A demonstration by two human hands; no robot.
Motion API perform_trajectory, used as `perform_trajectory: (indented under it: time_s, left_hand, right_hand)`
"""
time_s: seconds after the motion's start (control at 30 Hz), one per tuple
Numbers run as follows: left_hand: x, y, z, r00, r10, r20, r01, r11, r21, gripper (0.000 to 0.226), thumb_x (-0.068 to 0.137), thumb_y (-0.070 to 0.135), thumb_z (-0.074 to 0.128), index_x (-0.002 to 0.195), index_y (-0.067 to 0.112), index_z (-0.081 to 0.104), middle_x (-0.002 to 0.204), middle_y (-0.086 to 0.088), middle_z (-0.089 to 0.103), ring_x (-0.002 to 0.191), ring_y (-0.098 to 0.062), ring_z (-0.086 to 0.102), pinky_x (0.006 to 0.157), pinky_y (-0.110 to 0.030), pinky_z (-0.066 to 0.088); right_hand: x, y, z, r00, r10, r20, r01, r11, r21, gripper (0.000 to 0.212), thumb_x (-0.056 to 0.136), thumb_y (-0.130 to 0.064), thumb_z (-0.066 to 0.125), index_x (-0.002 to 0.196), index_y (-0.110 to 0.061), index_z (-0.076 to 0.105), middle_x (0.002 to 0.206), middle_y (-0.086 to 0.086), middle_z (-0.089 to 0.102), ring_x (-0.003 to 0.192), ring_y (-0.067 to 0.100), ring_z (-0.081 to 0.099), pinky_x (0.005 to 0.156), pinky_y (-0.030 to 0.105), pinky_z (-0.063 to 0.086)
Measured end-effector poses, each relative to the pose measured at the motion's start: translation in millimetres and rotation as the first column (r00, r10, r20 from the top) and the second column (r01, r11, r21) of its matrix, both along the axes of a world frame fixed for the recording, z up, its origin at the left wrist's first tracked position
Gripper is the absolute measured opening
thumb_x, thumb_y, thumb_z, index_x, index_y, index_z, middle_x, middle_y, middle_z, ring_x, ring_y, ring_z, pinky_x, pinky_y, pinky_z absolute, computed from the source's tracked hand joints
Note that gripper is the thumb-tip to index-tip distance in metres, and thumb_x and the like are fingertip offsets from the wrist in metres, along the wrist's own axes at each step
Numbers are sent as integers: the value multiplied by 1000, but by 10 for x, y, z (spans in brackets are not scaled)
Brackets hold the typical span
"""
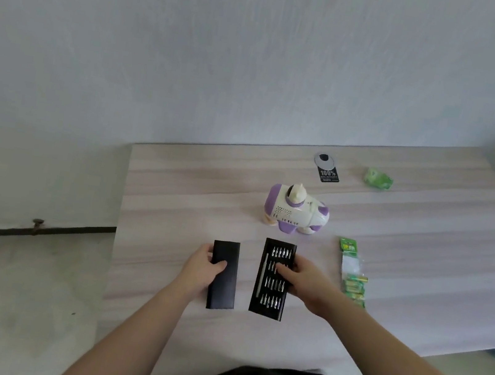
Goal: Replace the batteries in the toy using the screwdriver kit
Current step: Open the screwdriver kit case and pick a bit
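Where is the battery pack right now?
The battery pack lies on the table, right of the open bit tray and the right hand, nearer than the toy.

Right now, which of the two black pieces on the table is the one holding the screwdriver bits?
The right-hand one, the bit tray under the right hand; it shows rows of metal bits. The cover in the left hand is plain black.

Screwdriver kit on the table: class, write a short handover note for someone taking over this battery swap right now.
Left hand grips the kit's black cover, set aside on the table. Right hand reaches over the open bit tray, fingers at the bits; nothing visibly picked.
The toy stands behind the tray, untouched. The new battery pack lies to the right, still packaged.
Done: kit opened. Left: choose bit and driver, unscrew the toy, swap batteries, close.
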State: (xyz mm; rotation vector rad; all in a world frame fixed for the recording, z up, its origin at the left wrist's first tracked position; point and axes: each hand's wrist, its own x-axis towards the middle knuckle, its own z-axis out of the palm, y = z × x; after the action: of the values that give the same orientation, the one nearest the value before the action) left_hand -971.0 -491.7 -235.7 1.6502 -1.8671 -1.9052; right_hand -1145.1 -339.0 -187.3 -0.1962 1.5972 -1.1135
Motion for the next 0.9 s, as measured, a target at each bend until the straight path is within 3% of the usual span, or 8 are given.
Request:
perform_trajectory:
  time_s: [0.13, 0.27, 0.37, 0.43, 0.53, 0.63, 0.73, 0.9]
  left_hand:
    - [34, -17, -91, 1000, -8, 27, 7, 1000, 3, 38, 89, 9, 66, 124, 15, 52, 104, 0, 63, 92, -18, 63, 75, -29, 55]
    - [40, 12, -133, 992, 0, 127, 14, 994, -111, 33, 89, 11, 66, 120, 12, 56, 104, 1, 61, 89, -16, 57, 65, -21, 44]
    - [46, 24, -194, 967, 2, 254, 60, 970, -235, 35, 84, 24, 73, 115, 14, 61, 108, -1, 65, 90, -16, 59, 73, -26, 45]
    - [37, 59, -216, 923, 34, 383, 111, 930, -350, 45, 80, 32, 76, 118, 16, 57, 115, -6, 58, 102, -22, 57, 82, -32, 47]
    - [-15, 199, -182, 872, 7, 490, 283, 809, -515, 47, 85, 33, 69, 127, 18, 52, 118, -8, 50, 110, -27, 50, 90, -37, 45]
    - [-92, 365, -199, 889, -120, 442, 390, 705, -593, 40, 85, 24, 64, 123, 16, 57, 111, -6, 52, 103, -26, 52, 88, -36, 45]
    - [-194, 493, -266, 899, -261, 350, 430, 669, -606, 38, 81, 18, 67, 119, 13, 62, 109, -8, 53, 99, -28, 53, 86, -39, 46]
    - [-345, 609, -307, 851, -418, 318, 523, 615, -591, 41, 83, 25, 67, 122, 15, 58, 116, -7, 54, 104, -27, 53, 90, -39, 46]
  right_hand:
    - [-85, 41, -241, 997, 65, 46, -68, 995, 66, 28, 95, 3, 51, 121, -3, 53, 109, 14, 64, 96, 23, 64, 77, 28, 57]
    - [-217, 18, -402, 994, 84, 64, -89, 992, 88, 33, 92, 8, 50, 124, -1, 51, 116, 20, 61, 98, 26, 64, 75, 27, 57]
    - [-305, 5, -507, 994, 85, 68, -92, 990, 109, 39, 89, 7, 57, 126, -4, 52, 111, 20, 65, 93, 27, 67, 78, 30, 57]
    - [-334, 7, -559, 996, 51, 68, -59, 991, 117, 43, 86, 4, 63, 126, -8, 52, 105, 19, 68, 87, 25, 69, 77, 32, 56]
    - [-347, 7, -600, 995, 72, -65, -62, 986, 155, 40, 84, -1, 69, 121, -11, 54, 99, 15, 70, 78, 19, 68, 67, 24, 53]
    - [-353, 4, -685, 964, 122, -236, -76, 978, 196, 35, 84, -5, 70, 116, -7, 57, 97, 11, 70, 80, 19, 67, 73, 27, 53]
    - [-344, 3, -741, 948, 128, -292, -72, 978, 196, 35, 82, -6, 72, 114, -5, 57, 100, 9, 69, 87, 21, 66, 80, 30, 52]
    - [-355, 24, -786, 882, 172, -438, -71, 969, 237, 30, 79, -9, 75, 106, -10, 62, 88, 2, 60, 81, 17, 58, 78, 31, 51]
